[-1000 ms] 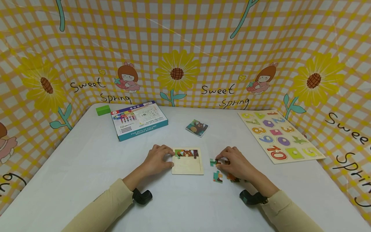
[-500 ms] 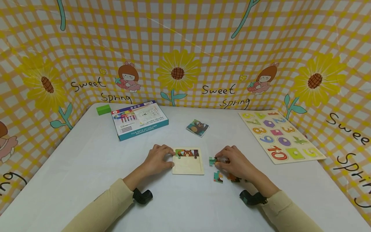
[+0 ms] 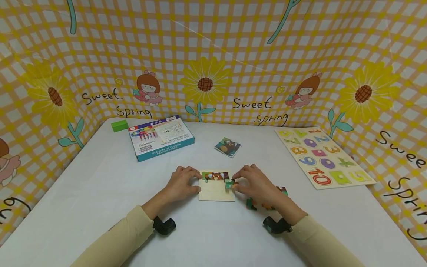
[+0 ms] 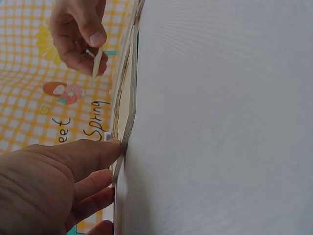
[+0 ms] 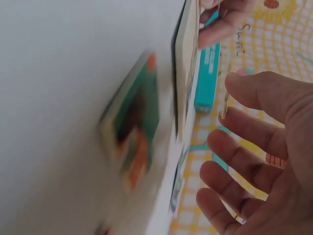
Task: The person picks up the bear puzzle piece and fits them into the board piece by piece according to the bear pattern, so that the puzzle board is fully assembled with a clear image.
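Note:
A square wooden puzzle tray [image 3: 213,193] lies in front of me, with bear-face jigsaw pieces [image 3: 215,176] fitted along its top row. My left hand [image 3: 181,183] holds the tray's left edge, thumb and fingertips against its side; the left wrist view shows the thumb [image 4: 100,152] right at the rim. Between thumb and index finger, my right hand [image 3: 255,183] pinches a green and brown puzzle piece [image 3: 229,184] over the tray's right side. Seen edge-on in the right wrist view, that piece [image 5: 226,100] is thin and pale; the other fingers are spread apart.
Several loose puzzle pieces [image 3: 251,204] lie right of the tray, partly under my right forearm. Behind the tray is a bear picture card [image 3: 228,147]. A bead-set box [image 3: 161,139] and green block [image 3: 119,126] stand back left; a number board [image 3: 321,157] lies right.
My right hand has carried the pinched piece leftward from the loose pieces to over the tray's right side, uncovering more of those pieces. The left hand has stayed at the tray's edge.

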Available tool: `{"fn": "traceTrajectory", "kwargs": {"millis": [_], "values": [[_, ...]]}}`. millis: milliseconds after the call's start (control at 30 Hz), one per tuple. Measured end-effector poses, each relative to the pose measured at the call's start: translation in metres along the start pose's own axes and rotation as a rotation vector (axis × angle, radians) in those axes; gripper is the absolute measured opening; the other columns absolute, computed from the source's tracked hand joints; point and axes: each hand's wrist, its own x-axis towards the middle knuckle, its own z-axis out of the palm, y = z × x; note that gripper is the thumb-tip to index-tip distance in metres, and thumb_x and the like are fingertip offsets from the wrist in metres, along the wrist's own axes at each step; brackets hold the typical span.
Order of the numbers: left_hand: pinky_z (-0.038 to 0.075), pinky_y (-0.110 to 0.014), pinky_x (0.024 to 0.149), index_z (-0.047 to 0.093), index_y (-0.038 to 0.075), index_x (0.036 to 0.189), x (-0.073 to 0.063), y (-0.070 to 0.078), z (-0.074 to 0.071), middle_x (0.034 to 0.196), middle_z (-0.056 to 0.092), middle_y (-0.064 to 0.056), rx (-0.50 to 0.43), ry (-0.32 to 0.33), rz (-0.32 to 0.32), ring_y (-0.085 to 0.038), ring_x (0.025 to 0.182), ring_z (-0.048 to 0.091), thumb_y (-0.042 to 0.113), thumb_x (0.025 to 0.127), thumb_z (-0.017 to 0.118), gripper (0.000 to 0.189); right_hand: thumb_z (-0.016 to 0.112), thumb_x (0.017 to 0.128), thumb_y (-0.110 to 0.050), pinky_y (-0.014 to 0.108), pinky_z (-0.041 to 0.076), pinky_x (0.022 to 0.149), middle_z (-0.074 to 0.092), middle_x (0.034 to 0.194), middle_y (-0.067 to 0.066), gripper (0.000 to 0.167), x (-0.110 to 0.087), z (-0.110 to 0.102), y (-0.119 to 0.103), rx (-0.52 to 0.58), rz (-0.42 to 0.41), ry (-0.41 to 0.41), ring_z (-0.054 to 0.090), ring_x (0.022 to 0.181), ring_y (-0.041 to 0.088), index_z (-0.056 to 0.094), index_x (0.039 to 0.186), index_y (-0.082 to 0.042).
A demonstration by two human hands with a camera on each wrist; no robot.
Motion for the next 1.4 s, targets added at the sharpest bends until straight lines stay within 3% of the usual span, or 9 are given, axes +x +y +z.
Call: {"fn": "traceTrajectory", "kwargs": {"millis": [300,567,1400], "values": [[0.033,-0.047,0.094,0.068,0.014,0.107,0.0,0.0,-0.001,0.121,0.061,-0.003,-0.001,0.002,0.003,-0.027,0.113,0.044,0.022,0.077,0.076,0.032,0.073,0.08,-0.024,0.034,0.037,0.079,0.064,0.1,0.004,0.025,0.019,0.011,-0.02,-0.015,-0.039,0.004,0.046,0.089,0.018,0.071,0.101,-0.01],[0.033,-0.048,0.094,0.068,0.014,0.106,-0.001,0.001,-0.002,0.121,0.061,-0.002,-0.007,-0.003,0.003,-0.026,0.112,0.044,0.022,0.077,0.076,0.031,0.073,0.078,-0.025,0.033,0.037,0.078,0.065,0.099,0.003,0.027,0.035,0.023,-0.031,-0.045,-0.025,-0.03,0.046,0.088,0.017,0.072,0.102,-0.011],[0.032,-0.049,0.095,0.067,0.013,0.106,-0.001,0.002,-0.002,0.121,0.06,-0.003,-0.01,-0.006,0.001,-0.027,0.113,0.043,0.021,0.078,0.075,0.03,0.073,0.08,-0.029,0.032,0.036,0.075,0.063,0.095,0.002,0.023,0.048,0.037,-0.034,-0.076,-0.093,-0.053,0.046,0.084,0.016,0.073,0.099,-0.017]]}}
